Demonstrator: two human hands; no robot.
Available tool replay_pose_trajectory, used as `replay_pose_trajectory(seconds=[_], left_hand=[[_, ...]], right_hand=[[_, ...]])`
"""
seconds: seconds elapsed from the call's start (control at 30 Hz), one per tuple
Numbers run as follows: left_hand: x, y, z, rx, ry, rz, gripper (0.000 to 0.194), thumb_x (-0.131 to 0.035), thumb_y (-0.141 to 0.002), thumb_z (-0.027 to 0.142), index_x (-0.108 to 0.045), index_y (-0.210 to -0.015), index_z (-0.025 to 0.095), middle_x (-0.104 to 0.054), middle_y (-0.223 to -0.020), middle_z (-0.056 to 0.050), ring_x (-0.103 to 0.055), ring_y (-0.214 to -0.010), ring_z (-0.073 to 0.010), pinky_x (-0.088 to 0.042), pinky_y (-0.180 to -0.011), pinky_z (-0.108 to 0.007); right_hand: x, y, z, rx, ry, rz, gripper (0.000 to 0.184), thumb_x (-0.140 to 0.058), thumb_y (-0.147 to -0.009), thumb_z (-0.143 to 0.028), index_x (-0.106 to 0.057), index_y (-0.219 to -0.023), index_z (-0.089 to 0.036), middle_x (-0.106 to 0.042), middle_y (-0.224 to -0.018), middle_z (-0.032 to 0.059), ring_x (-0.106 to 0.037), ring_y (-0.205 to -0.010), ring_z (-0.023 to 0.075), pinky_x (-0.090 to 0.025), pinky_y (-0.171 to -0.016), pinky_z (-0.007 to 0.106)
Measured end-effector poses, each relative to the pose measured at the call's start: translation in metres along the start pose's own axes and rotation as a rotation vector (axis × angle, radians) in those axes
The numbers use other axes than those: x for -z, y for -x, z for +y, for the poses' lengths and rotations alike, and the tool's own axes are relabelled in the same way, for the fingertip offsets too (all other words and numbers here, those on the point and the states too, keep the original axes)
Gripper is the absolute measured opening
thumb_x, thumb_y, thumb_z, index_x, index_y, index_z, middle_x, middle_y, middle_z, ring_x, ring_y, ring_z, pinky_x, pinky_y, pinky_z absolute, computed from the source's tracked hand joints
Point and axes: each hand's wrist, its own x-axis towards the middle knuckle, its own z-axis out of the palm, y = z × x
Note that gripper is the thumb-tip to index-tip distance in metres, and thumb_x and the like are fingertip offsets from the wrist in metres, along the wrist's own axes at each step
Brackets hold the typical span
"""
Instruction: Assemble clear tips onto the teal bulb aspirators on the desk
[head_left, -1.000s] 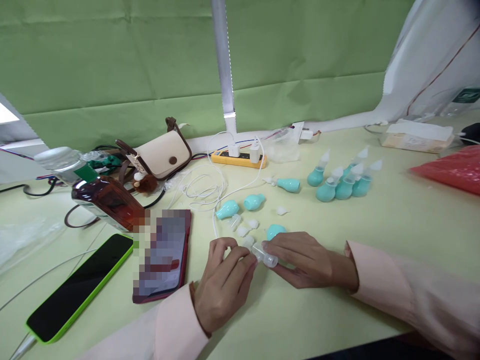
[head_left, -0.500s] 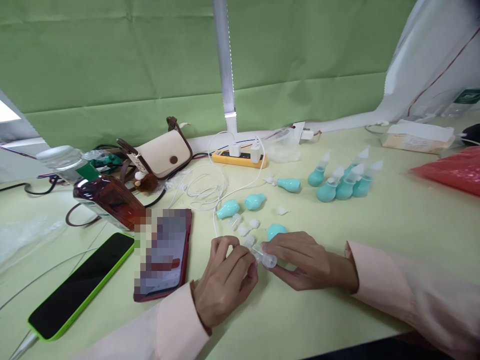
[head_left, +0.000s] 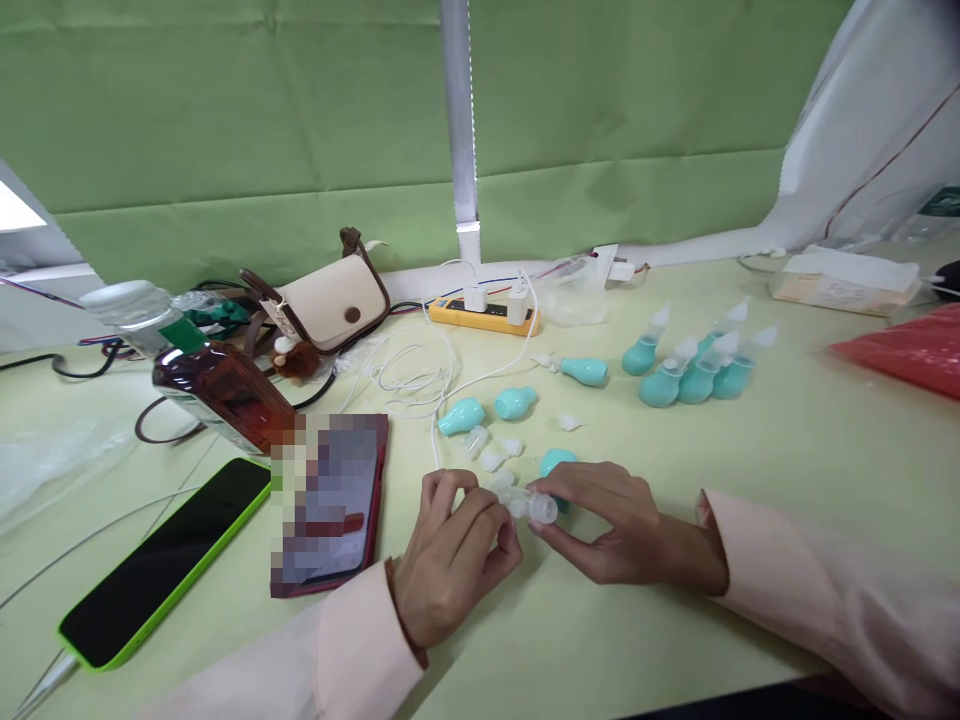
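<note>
My left hand (head_left: pixel 456 562) is closed, its fingertips pinching one end of a small translucent plastic nozzle part. My right hand (head_left: pixel 609 522) grips the round open end of a clear plastic fitting (head_left: pixel 543 509) between thumb and fingers. The two pieces meet between my hands; fingers hide whether they are joined. Just behind my right fingertips lies a teal squeeze bulb (head_left: pixel 557 462). Farther back are two more loose teal bulbs (head_left: pixel 461 416), a clear fitting (head_left: pixel 475 441) and several whitish soft tips (head_left: pixel 513 447). Another teal bulb (head_left: pixel 585 371) lies on its side by a translucent piece.
Several teal bulbs with nozzles fitted (head_left: pixel 661 383) stand at the right rear. On the left are a green-cased phone (head_left: pixel 169 560), a red-cased phone (head_left: pixel 337 510) and a tilted bottle (head_left: pixel 232 390). Behind sit a cream bag (head_left: pixel 330 300) and a yellow power strip (head_left: pixel 480 318) with loose cable.
My right thumb and fingers have shifted on the clear fitting, now pinching it nearer its round end. The left hand keeps its pinch. The whole view has shifted slightly.
</note>
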Motion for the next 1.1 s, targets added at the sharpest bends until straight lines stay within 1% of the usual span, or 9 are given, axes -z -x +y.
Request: replay_pose_trajectory(seconds=[0.1,0.17,0.27,0.37,0.47,0.57,0.73,0.93,1.1], left_hand=[[0.0006,-0.0022,0.0004,-0.019,0.042,0.007,0.019,-0.056,-0.062,-0.003,-0.049,-0.07,0.013,-0.055,-0.06,-0.002,-0.042,-0.062,-0.0136,-0.042,-0.059,-0.031],[0.0024,-0.0054,0.0022,-0.008,0.104,0.012,0.018,-0.055,-0.063,-0.002,-0.049,-0.07,0.014,-0.056,-0.063,-0.003,-0.044,-0.064,-0.014,-0.042,-0.06,-0.031],[0.0057,-0.0096,0.0055,0.081,0.238,-0.004,0.017,-0.053,-0.066,0.002,-0.051,-0.079,0.013,-0.057,-0.068,-0.005,-0.046,-0.064,-0.0142,-0.043,-0.061,-0.032],[0.0056,-0.0091,0.0053,0.175,0.279,-0.035,0.023,-0.053,-0.069,0.007,-0.052,-0.092,0.013,-0.057,-0.074,-0.007,-0.045,-0.069,-0.0166,-0.043,-0.061,-0.034],[0.0018,-0.0053,0.0014,0.135,0.25,-0.048,0.023,-0.054,-0.07,0.004,-0.056,-0.091,0.013,-0.057,-0.078,-0.008,-0.043,-0.073,-0.0175,-0.043,-0.061,-0.033],[-0.0015,-0.0032,-0.0014,0.082,0.212,-0.01,0.019,-0.056,-0.07,0.002,-0.057,-0.086,0.012,-0.058,-0.074,-0.008,-0.043,-0.07,-0.0165,-0.042,-0.058,-0.032],[-0.0014,-0.0046,-0.0001,0.079,0.195,0.026,0.013,-0.059,-0.068,0.001,-0.056,-0.075,0.011,-0.06,-0.068,-0.007,-0.044,-0.067,-0.0152,-0.043,-0.058,-0.032],[0.0016,-0.0076,0.0022,0.069,0.221,0.05,0.016,-0.059,-0.067,0.0,-0.055,-0.078,0.011,-0.061,-0.065,-0.005,-0.044,-0.065,-0.0142,-0.043,-0.057,-0.03],[0.0012,-0.01,0.004,0.061,0.228,0.068,0.017,-0.058,-0.067,-0.001,-0.053,-0.078,0.011,-0.062,-0.066,-0.005,-0.048,-0.061,-0.0121,-0.043,-0.058,-0.031]], right_hand=[[-0.0006,-0.0001,0.0002,-0.02,-0.039,-0.018,0.019,-0.056,-0.07,-0.017,-0.052,-0.088,-0.015,-0.06,-0.066,0.0015,-0.057,-0.062,0.011,-0.046,-0.054,0.021],[-0.0004,-0.0005,0.001,-0.028,-0.058,-0.04,0.018,-0.055,-0.07,-0.017,-0.051,-0.088,-0.016,-0.06,-0.065,0.0015,-0.056,-0.061,0.0107,-0.046,-0.054,0.021],[0.0008,-0.0014,0.0024,-0.049,-0.064,-0.063,0.017,-0.053,-0.071,-0.018,-0.051,-0.088,-0.016,-0.059,-0.065,0.0014,-0.056,-0.06,0.0104,-0.045,-0.054,0.021],[0.0021,-0.0022,0.0037,-0.032,-0.083,-0.068,0.018,-0.053,-0.072,-0.018,-0.051,-0.089,-0.016,-0.059,-0.065,0.0015,-0.055,-0.061,0.0104,-0.046,-0.054,0.021],[0.0026,-0.003,0.004,-0.027,-0.106,-0.069,0.018,-0.053,-0.072,-0.016,-0.051,-0.09,-0.016,-0.059,-0.065,0.0017,-0.055,-0.06,0.0104,-0.046,-0.054,0.021],[0.0024,-0.0034,0.0036,-0.048,-0.1,-0.068,0.017,-0.054,-0.071,-0.016,-0.052,-0.088,-0.016,-0.059,-0.065,0.0015,-0.054,-0.059,0.01,-0.045,-0.054,0.021],[0.0018,-0.0039,0.0034,-0.06,-0.051,-0.038,0.015,-0.056,-0.07,-0.017,-0.053,-0.085,-0.015,-0.06,-0.064,0.0018,-0.055,-0.059,0.0103,-0.044,-0.053,0.02],[0.003,-0.0046,0.0026,-0.065,-0.05,-0.008,0.015,-0.056,-0.069,-0.018,-0.053,-0.084,-0.015,-0.061,-0.065,0.0021,-0.056,-0.059,0.011,-0.045,-0.053,0.021],[0.0023,-0.0039,0.003,-0.069,-0.049,0.027,0.017,-0.058,-0.068,-0.016,-0.053,-0.084,-0.015,-0.062,-0.066,0.0025,-0.058,-0.061,0.0115,-0.046,-0.054,0.02]])
